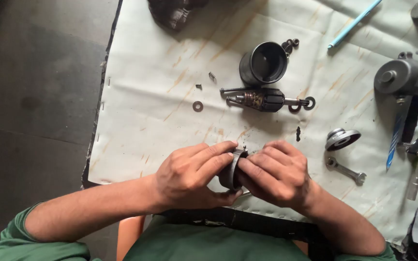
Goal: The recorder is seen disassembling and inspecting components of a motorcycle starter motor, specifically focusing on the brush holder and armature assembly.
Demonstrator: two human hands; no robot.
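A dark round metal part (231,169) is being pinched between both hands at the near edge of the worktop (141,106), just above the person's lap. The left hand (189,176) is being wrapped over its left side, its grip pressed together on the part with fingers (214,152) laid across the top rim. The right hand (276,171) is being pressed against the other side, its grip also closed on the part, fingertips (245,166) touching its face.

Towards the middle of the worktop a dark motor core on a shaft (262,100) is being left lying flat, with a black hollow cylinder (263,63) just behind it. A small washer (198,106) is lying well to the left of the core. Near the right edge a grey round cap (342,138) and a small spanner (347,170) are lying close together. A grey gear housing (405,76) is sitting at the far right edge. A blue pen (354,23) is lying by the far edge.
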